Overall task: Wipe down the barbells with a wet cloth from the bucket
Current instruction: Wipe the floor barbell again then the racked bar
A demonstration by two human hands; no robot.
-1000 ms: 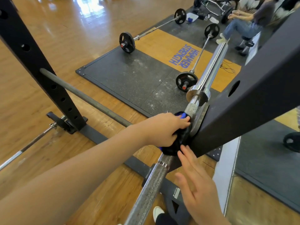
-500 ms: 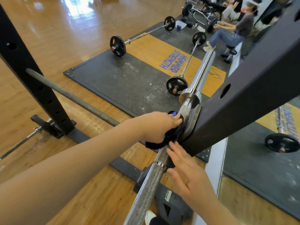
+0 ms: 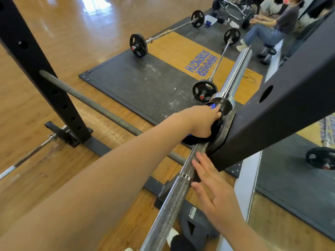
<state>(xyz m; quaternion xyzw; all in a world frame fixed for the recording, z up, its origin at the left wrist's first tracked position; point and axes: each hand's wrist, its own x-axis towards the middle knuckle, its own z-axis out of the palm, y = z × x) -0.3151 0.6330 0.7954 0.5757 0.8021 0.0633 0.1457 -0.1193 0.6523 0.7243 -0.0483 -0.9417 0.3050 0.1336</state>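
A barbell (image 3: 174,200) with a knurled grey shaft lies in the black rack, its chrome sleeve (image 3: 235,73) pointing away from me. My left hand (image 3: 201,122) grips a dark blue cloth (image 3: 192,140) wrapped round the shaft just before the sleeve's collar, right against the rack's hook. Only bits of the cloth show under and above the hand. My right hand (image 3: 212,189) lies with straight fingers beside the shaft, touching it near the rack upright. No bucket is in view.
The black rack beam (image 3: 290,91) crosses close on the right, another upright (image 3: 36,69) stands left with a grey safety bar (image 3: 94,104). Two loaded barbells (image 3: 138,45) (image 3: 204,90) lie on the lifting platform (image 3: 145,82). A person (image 3: 268,31) sits at the back.
My left hand has slid the cloth further along the shaft toward the sleeve collar. My right hand stays beside the shaft with straight fingers.
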